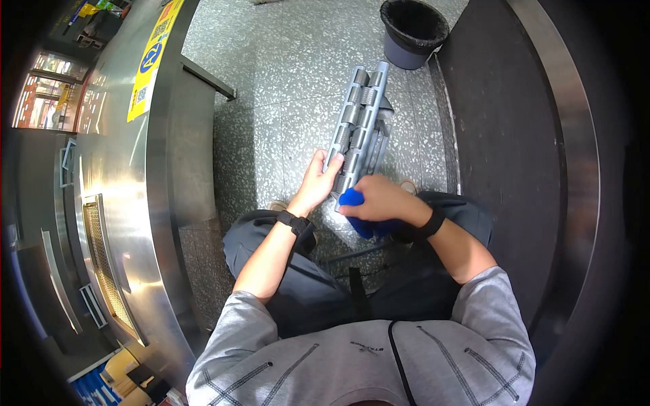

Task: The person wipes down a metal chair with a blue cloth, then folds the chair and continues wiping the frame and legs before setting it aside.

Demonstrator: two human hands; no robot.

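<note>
Floor [271, 74] under and beyond the grip: grey speckled terrazzo, visible joints, brighter toward the far end. Left of grip: brushed stainless cabinet [115, 162], strong glare, yellow label strip [155, 57] with QR codes, mesh grille [105, 267] in its face. Right of grip: dark panel [508, 135], metal edging [583, 162]. Past grip, to the right: bin [405, 55], black liner. Far left of grip: bright window [49, 95].
</note>
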